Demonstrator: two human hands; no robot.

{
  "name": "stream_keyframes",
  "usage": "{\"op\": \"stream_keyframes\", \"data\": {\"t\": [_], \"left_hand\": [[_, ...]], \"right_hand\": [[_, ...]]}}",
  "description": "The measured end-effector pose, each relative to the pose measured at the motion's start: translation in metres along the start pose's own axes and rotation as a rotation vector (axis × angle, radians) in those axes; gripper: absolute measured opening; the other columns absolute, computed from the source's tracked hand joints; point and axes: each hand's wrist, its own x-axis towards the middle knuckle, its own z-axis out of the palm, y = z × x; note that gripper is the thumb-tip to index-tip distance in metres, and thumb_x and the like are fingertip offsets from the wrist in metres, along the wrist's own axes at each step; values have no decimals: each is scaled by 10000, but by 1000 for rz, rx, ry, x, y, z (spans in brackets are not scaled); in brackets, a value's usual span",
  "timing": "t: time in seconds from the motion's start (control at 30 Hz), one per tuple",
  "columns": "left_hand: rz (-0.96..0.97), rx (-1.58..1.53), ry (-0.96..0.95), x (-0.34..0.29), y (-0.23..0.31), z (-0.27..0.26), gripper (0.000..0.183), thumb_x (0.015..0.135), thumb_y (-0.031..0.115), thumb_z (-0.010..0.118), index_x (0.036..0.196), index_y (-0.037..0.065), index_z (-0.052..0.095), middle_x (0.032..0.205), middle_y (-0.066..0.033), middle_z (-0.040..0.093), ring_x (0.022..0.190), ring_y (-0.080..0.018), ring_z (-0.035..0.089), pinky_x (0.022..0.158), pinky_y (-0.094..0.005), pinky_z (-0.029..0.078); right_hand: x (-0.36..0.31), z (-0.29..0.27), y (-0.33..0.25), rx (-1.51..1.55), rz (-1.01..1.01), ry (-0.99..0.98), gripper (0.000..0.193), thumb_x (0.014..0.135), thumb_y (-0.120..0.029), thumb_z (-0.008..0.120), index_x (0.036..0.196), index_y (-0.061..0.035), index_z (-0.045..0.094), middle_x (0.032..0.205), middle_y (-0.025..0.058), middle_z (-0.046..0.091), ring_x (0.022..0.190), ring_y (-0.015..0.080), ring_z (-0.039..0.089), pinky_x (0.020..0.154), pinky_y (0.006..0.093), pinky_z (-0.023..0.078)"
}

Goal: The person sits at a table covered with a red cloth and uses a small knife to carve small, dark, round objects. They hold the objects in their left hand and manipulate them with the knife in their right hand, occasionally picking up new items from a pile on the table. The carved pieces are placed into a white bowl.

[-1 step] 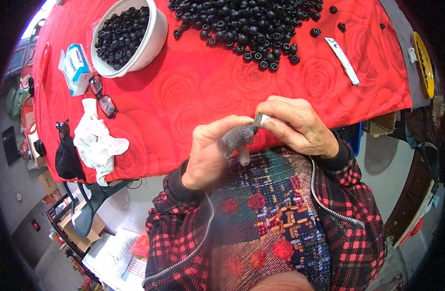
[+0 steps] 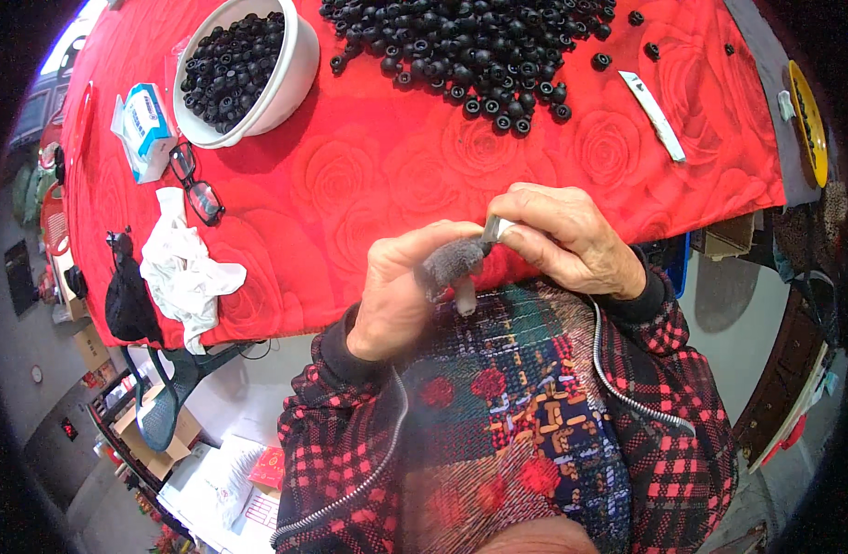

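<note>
Left hand (image 2: 392,291), curled around a grey fuzzy piece (image 2: 453,261); right hand (image 2: 572,242), arched palm-down, pinching a flat metal piece (image 2: 491,228).

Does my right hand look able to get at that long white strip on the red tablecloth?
Probably yes: only red tablecloth shows between your right hand and the long white strip. But that hand pinches a small flat blade-like piece, which would likely need setting down first.

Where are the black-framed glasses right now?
In the head view, the glasses lie on the left side of the red tablecloth, just below the white bowl and beside the blue-and-white pack.
</note>
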Motion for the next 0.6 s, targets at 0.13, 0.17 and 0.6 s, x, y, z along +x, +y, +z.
{"op": "stream_keyframes", "data": {"t": [0.13, 0.17, 0.6], "left_hand": [[-7, -50, -1, -1, -9, -4, 233, 898, 87, 571, 1098, -21, 620, 840, -43, 613, 612, -100, 573, 540, -218, 452], [23, 7, 66, 3, -8, -6, 238, 902, 120, 580, 1090, -22, 618, 827, -33, 603, 609, -99, 566, 528, -221, 453], [359, 330, 118, 11, -6, -3, 229, 840, 46, 632, 1063, -6, 642, 914, -89, 643, 723, -144, 617, 572, -244, 499]], "right_hand": [[-2, -1, 7, 33, -52, -56, 123, 865, -94, 584, 953, -8, 590, 796, 138, 590, 728, 309, 609, 611, 375, 477], [-5, 3, 6, 65, -86, -168, 114, 862, -105, 592, 939, -20, 592, 777, 129, 585, 712, 300, 608, 608, 376, 478], [-2, 15, -10, 345, 337, 190, 205, 838, -117, 668, 1000, -17, 592, 788, 7, 578, 718, 57, 534, 607, 247, 438]]}}
